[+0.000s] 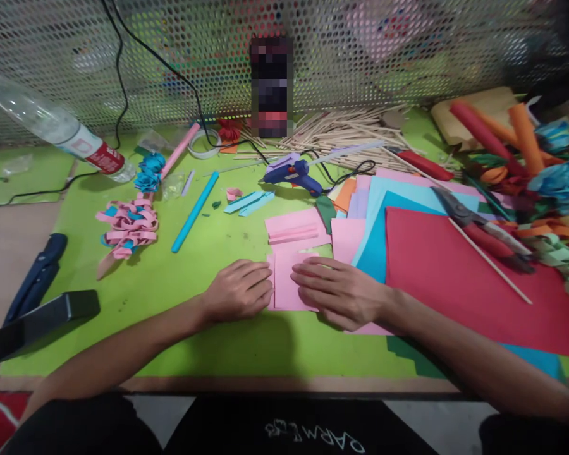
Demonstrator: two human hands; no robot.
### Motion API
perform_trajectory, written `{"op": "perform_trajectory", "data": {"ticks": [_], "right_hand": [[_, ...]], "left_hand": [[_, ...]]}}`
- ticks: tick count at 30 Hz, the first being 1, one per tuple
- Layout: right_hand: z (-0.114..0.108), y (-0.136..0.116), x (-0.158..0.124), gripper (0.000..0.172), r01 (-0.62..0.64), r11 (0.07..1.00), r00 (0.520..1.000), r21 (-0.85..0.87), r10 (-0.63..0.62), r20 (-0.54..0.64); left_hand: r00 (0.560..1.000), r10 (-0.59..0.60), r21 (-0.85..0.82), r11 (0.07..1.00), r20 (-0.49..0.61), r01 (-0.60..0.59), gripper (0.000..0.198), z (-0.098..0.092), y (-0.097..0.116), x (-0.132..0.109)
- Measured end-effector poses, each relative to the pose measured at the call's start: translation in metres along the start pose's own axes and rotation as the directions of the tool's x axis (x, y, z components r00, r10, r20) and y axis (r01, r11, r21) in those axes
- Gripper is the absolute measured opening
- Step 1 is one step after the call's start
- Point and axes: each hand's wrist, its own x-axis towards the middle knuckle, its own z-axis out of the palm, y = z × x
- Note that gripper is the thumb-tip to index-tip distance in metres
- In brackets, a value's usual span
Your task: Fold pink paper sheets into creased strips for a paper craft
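A small square of pink paper (287, 281), seemingly folded in layers, lies on the green table cover in front of me. At its left edge rest the fingertips of my left hand (239, 287), slightly bent, palm down, its thumb hidden. My right hand (339, 289) lies over the right part of the square with fingers stretched out and a little apart. Just beyond the square is another pink paper piece (303, 218) with narrow folded strips on it. A blue glue gun (294, 175) lies farther back.
Colored paper sheets (455, 278) are stacked at right, with pruning shears (483, 230) and a stick on top. Wooden sticks (346, 134) lie along the mesh panel (171, 57). At left are a leaning plastic bottle (61, 129), pink paper curls (130, 224) and a stapler (35, 275).
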Motion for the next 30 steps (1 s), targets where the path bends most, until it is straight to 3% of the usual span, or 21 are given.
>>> {"op": "perform_trajectory", "data": {"ticks": [5, 15, 24, 30], "right_hand": [[-0.0028, -0.0003, 0.0012, 0.037, -0.016, 0.999, 0.999, -0.040, 0.017, 0.036], [-0.0038, 0.0007, 0.0001, 0.044, 0.018, 1.000, 0.998, 0.024, -0.019, 0.067], [-0.0039, -0.0027, 0.0011, 0.051, -0.054, 0.998, 0.993, 0.030, 0.051, 0.102], [-0.0036, -0.0006, 0.0025, 0.051, -0.047, 0.997, 0.989, 0.056, 0.038, 0.146]], "left_hand": [[1.000, -0.026, -0.021, 0.999, 0.007, 0.026, 0.013, -0.0012, -0.0003, -0.0010], [0.997, 0.049, 0.037, 0.998, 0.061, -0.052, 0.018, -0.0025, 0.0006, -0.0030], [0.993, 0.078, -0.099, 0.993, 0.088, -0.069, 0.017, -0.0043, -0.0079, -0.0067], [0.995, 0.064, -0.057, 0.997, 0.079, -0.059, 0.021, -0.0050, -0.0076, -0.0069]]}}
